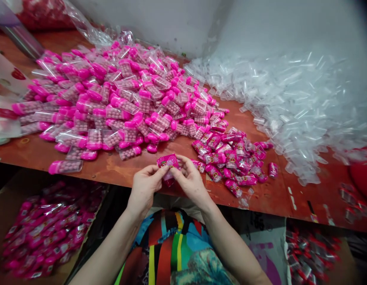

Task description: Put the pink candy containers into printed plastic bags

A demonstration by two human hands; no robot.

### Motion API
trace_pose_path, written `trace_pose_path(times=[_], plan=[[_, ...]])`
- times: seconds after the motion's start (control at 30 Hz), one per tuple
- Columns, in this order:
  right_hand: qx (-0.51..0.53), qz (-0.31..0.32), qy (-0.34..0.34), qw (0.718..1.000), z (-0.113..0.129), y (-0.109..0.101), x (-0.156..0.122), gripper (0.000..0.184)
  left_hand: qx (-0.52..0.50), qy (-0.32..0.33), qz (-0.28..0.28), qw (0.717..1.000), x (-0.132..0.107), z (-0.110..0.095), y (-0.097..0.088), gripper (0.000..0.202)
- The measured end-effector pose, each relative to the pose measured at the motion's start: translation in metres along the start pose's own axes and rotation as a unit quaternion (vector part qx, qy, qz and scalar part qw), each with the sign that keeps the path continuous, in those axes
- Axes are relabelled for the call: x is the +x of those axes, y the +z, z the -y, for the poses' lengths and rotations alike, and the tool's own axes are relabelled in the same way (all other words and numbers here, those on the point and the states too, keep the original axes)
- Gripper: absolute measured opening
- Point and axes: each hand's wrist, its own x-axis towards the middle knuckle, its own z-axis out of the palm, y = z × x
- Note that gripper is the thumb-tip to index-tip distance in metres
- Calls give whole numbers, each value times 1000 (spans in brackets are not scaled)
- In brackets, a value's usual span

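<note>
Both hands meet at the table's front edge around a printed pink wrapper sleeve [170, 160]. My left hand [146, 186] pinches its left side between thumb and fingers. With thumb and curled fingers, my right hand [191, 180] grips the other side. Whether anything is inside the sleeve is hidden. Beyond the hands lies a big heap of clear containers with pink caps [130, 130], filled with small pale pink balls. Just right of my right hand is a smaller pile of containers in printed pink wrappers [231, 158].
Clear empty containers [290, 107] are heaped at the right by the wall. Below the red-brown table [278, 198], a cardboard box of wrapped pink packs [49, 233] stands left. Red and clear pieces [310, 253] lie lower right. A metallic cylinder [24, 39] stands upper left.
</note>
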Motion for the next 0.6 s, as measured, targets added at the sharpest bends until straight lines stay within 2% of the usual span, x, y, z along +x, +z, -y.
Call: trace_pose_path(times=[0.03,0.1,0.23,0.37,0.5,0.6], plan=[[62,8,9,998,-1,2,2,39,-3,-2,3,1000,0,2,3,32],[113,1,14,994,-3,5,6,38,0,-4,18,1000,2,3,6,32],[88,-36,-3,995,-4,2,16,33,30,-4,55,998,6,-6,4,29],[65,-55,-33,996,3,-8,28,24,31,43,31,998,12,-25,0,26],[75,-67,7,995,5,-19,32,17,6,78,-11,997,14,-39,-9,27],[68,-32,44,996,-2,-22,26,20,-13,69,-24,997,14,-39,-20,26]])
